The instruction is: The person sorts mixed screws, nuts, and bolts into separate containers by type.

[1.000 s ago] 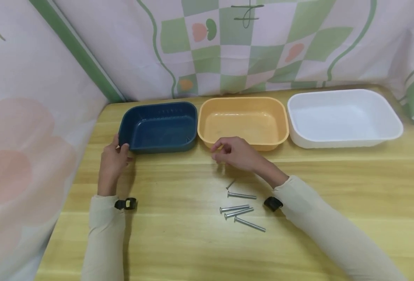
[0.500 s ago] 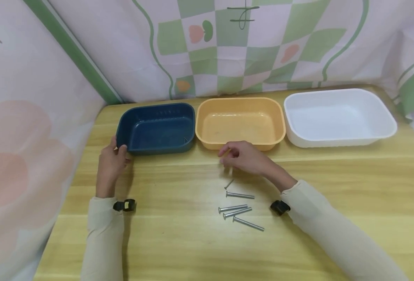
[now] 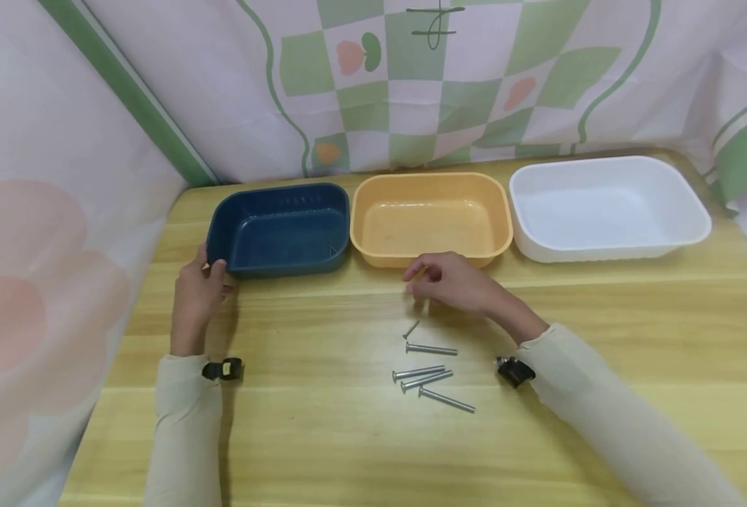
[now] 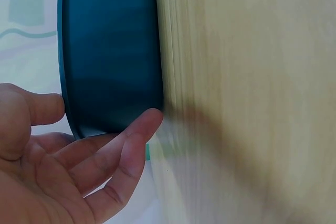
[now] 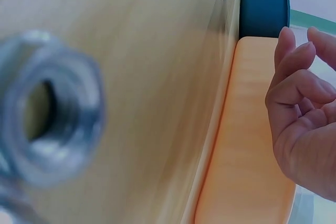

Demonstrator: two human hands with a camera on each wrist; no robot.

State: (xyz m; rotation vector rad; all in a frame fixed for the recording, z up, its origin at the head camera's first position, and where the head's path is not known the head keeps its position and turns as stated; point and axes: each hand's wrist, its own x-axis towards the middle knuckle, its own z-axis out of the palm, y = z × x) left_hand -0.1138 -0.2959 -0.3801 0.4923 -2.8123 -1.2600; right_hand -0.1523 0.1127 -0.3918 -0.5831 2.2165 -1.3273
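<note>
My left hand [image 3: 194,299] holds the left front corner of the dark blue container [image 3: 278,269]. In the left wrist view the thumb of that hand [image 4: 63,166] presses the container's rim, with fingertips along the blue wall [image 4: 113,51]. Over the front edge of the yellow container [image 3: 373,259], my right hand [image 3: 452,282] has loosely bent fingers and nothing visible in them. Below it on the table lie a small screw [image 3: 411,329] and several long silver bolts [image 3: 431,349]. The right wrist view shows the right hand [image 5: 302,103] beside the orange-yellow wall [image 5: 247,140].
A white container [image 3: 607,255] stands right of the yellow one on the wooden table [image 3: 322,436]. Behind the row hangs a patterned cloth [image 3: 411,105]. A blurred metal nut [image 5: 52,108] looms close to the right wrist camera.
My right hand has moved a little to the right along the front of the yellow container. My left hand keeps its place on the blue container. The head view has shifted slightly.
</note>
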